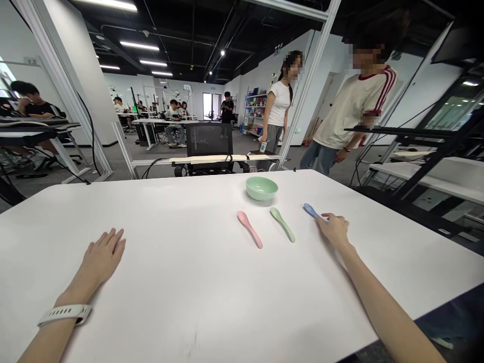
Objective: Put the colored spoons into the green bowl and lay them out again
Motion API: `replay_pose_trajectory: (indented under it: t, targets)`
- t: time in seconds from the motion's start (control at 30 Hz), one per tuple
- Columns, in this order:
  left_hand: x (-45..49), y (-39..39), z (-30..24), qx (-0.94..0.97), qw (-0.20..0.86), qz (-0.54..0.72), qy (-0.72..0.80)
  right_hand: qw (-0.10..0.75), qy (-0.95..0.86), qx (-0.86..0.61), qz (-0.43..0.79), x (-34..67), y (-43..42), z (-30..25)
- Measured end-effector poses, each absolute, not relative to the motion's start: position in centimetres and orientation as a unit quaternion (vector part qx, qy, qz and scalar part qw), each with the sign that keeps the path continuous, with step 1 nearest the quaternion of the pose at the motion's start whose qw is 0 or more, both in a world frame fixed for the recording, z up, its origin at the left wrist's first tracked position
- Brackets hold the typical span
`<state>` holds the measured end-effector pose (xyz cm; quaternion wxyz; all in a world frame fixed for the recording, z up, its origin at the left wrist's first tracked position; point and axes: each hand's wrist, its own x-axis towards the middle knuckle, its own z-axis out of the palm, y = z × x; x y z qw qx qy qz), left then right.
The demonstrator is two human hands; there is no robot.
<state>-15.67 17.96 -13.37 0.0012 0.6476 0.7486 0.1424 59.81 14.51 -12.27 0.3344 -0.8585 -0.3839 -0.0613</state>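
Note:
My left hand (101, 255) lies flat on the white table (159, 282) with its fingers spread, holding nothing, and a white band circles its wrist. At the right, my right hand (333, 230) has its fingers on the handle of a blue plastic spoon (310, 210), whose handle end is hidden beneath them. To its left lie a green spoon (283, 225) and a pink spoon (250, 229), both apart from my hands. Beyond them stands a pale green bowl (261, 188), near the table's far edge.
Two people (280, 106) (355, 106) stand beyond the table's far right, behind a metal frame (310, 75). A black mesh chair (209, 143) stands past the far edge. Other desks with seated people fill the room, and a black-framed rack (416, 146) stands close on the right.

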Motion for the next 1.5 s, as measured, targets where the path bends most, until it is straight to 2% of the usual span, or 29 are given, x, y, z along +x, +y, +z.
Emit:
replay_pose_trajectory:
  t: [0.1,0.2,0.3,0.43,0.67,0.83,0.97,1.2,1.5]
  targets:
    - [-15.4,17.8,-13.2,0.646,-0.005,0.142,0.750,0.348,-0.415,-0.836,-0.085,58.2,14.7,-11.8]
    - [-15.3,17.6,-13.1,0.647,-0.010,0.144,0.748,0.341,-0.508,-0.791,-0.016,54.8,15.1,-11.3]
    - [-15.3,17.5,-13.1,0.645,-0.013,0.142,0.751,0.263,-0.550,-0.791,0.051,50.5,15.3,-11.0]
    - [-15.5,17.8,-13.5,0.650,-0.034,0.158,0.743,0.174,-0.569,-0.801,0.058,46.2,14.8,-10.3]
    - [-15.7,17.9,-13.6,0.658,-0.015,0.119,0.744,0.234,-0.594,-0.752,0.164,39.9,13.1,-7.6]
    - [-15.6,17.8,-13.6,0.656,-0.021,0.111,0.746,0.168,-0.623,-0.744,0.175,35.5,13.2,-6.7]
    - [-15.5,17.7,-13.6,0.651,-0.021,0.103,0.752,0.163,-0.608,-0.762,0.155,36.4,13.5,-6.3]
    - [-15.5,17.6,-13.6,0.652,-0.022,0.108,0.750,0.171,-0.520,-0.827,0.126,44.0,13.7,-5.5]
    - [-16.1,17.9,-14.3,0.657,-0.034,0.135,0.741,0.137,-0.515,-0.827,0.180,46.7,14.1,-6.0]
